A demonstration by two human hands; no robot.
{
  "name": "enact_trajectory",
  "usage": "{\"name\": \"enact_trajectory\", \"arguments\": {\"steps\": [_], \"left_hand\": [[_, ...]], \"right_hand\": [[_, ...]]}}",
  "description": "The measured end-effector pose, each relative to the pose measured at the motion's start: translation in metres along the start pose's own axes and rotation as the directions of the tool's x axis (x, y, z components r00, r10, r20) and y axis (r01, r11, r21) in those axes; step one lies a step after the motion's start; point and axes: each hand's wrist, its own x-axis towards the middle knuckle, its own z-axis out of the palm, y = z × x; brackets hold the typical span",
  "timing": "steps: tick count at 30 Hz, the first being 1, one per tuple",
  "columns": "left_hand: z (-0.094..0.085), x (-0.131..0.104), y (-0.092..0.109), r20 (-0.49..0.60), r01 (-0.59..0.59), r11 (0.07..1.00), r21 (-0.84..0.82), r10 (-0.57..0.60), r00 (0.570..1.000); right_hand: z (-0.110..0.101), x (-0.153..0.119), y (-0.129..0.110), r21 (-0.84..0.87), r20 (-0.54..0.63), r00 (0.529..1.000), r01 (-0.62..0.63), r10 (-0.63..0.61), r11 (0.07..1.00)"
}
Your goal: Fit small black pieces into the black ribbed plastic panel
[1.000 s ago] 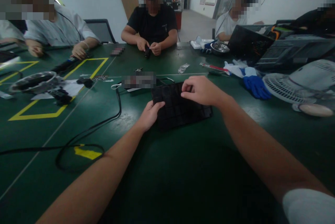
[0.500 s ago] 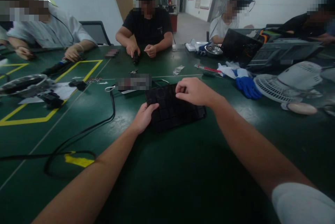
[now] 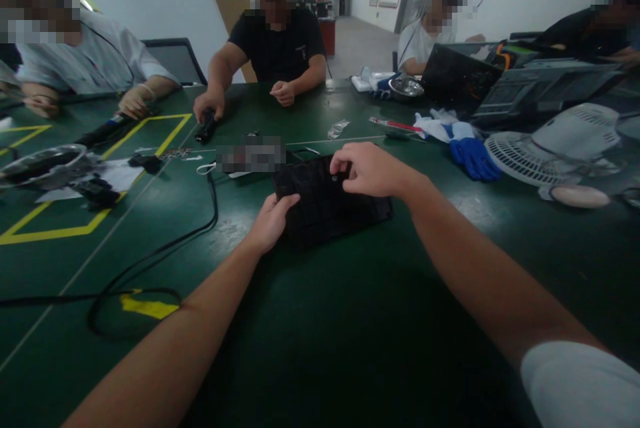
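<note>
"As the left hand (image 3: pixel 270 223) is clamped on the flat black gridded piece (image 3: pixel 325 218), where does that piece lie?"

"Over the green table (image 3: pixel 350 321), to the right of the left hand, whose thumb rests across its left edge; the other left fingers are largely hidden."

"And the right hand (image 3: pixel 373 171)?"

"Bent above the far right part of the piece, thumb and forefinger curled near a small shiny spot (image 3: pixel 335 178); whether they pinch anything cannot be told."

"What surrounds it?"

"A pixelated object (image 3: pixel 254 157) just beyond its far left corner, and blue-and-white gloves (image 3: pixel 473 156) farther right."
</note>
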Motion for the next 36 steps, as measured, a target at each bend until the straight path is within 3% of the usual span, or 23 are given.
{"name": "enact_trajectory", "arguments": {"steps": [3, 10, 16, 22, 28, 33, 36], "left_hand": [[0.0012, -0.0020, 0.0030, -0.007, 0.017, 1.000, 0.007, -0.017, 1.000], [0.0028, -0.0035, 0.0039, -0.021, 0.007, 1.000, 0.002, -0.007, 1.000], [0.0009, -0.0002, 0.0002, -0.013, 0.009, 1.000, -0.007, -0.009, 1.000], [-0.0002, -0.0001, 0.0006, -0.002, 0.001, 1.000, -0.002, -0.001, 1.000], [0.0015, -0.0018, 0.0015, -0.017, -0.005, 1.000, -0.009, 0.005, 1.000], [0.0004, -0.0010, 0.0007, -0.007, -0.007, 1.000, -0.010, 0.007, 1.000], [-0.0006, -0.0004, -0.0006, -0.012, -0.009, 1.000, 0.001, 0.009, 1.000]], "right_hand": [[-0.0034, -0.0016, -0.0015, 0.039, 0.042, 0.999, -0.014, 0.012, 0.999], [0.0033, 0.0005, 0.0009, 0.013, -0.059, 0.998, 0.013, -0.012, 1.000], [-0.0036, -0.0023, 0.0019, 0.096, 0.079, 0.997, -0.016, 0.008, 0.995], [0.0047, 0.0006, 0.0040, 0.015, -0.059, 0.998, 0.018, -0.017, 1.000], [0.0001, -0.0014, 0.0036, 0.095, 0.053, 0.999, 0.008, -0.013, 0.995], [0.0032, 0.0003, 0.0022, 0.031, -0.056, 0.998, 0.018, -0.016, 0.999], [0.0031, -0.0005, 0.0018, 0.035, -0.010, 1.000, 0.026, -0.026, 0.999]]}}
